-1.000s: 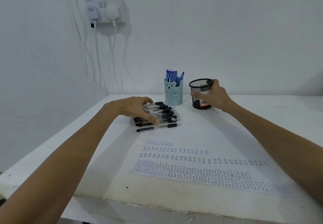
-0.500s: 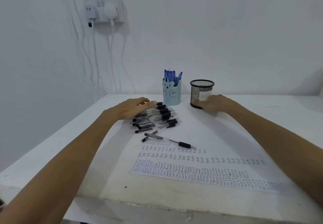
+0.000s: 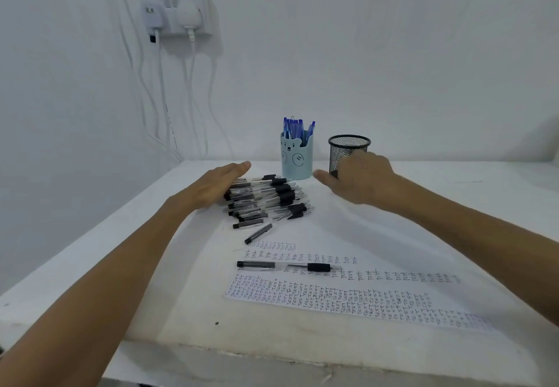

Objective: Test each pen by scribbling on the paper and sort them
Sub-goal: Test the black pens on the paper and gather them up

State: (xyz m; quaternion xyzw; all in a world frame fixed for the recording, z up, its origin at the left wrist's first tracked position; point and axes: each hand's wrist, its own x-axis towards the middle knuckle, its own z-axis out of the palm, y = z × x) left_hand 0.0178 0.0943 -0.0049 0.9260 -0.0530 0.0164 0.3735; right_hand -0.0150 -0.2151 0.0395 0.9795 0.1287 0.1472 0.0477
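Left hand (image 3: 216, 187), centre-left of frame: flat, fingers together and extended, palm resting on the left edge of the heap of clear-barrelled black-capped pens (image 3: 267, 199). Gripping nothing.

Right hand (image 3: 360, 179), just right of centre: palm down, thumb out to the left, fingers loosely curled, low over the white tabletop (image 3: 453, 205). It sits in front of the black wire-mesh pen cup (image 3: 349, 150) and covers the cup's lower part; can't tell whether it touches the cup. Nothing visible in it; fingertips are hidden, so can't tell more.

Pen heap lies mid-frame on the table, barrels roughly horizontal, black grips toward the right. One loose black-capped pen (image 3: 258, 233) lies diagonally just below the heap, apart from it.

Another clear pen with a black grip and black cap (image 3: 286, 265) lies horizontally on the white sheet of paper covered in rows of handwritten scribbles (image 3: 348, 293), lower centre, across the upper rows of writing. Neither hand is near it.

Pale blue bear-face pen holder (image 3: 296, 158) stands at the back, centre, between the two hands, filled with upright blue pens (image 3: 295, 128). Mesh cup is just to its right, not touching it. Can't see into the mesh cup.

Upper left: white wall socket with plugs (image 3: 175, 13), white cables (image 3: 189, 99) hanging down the wall.
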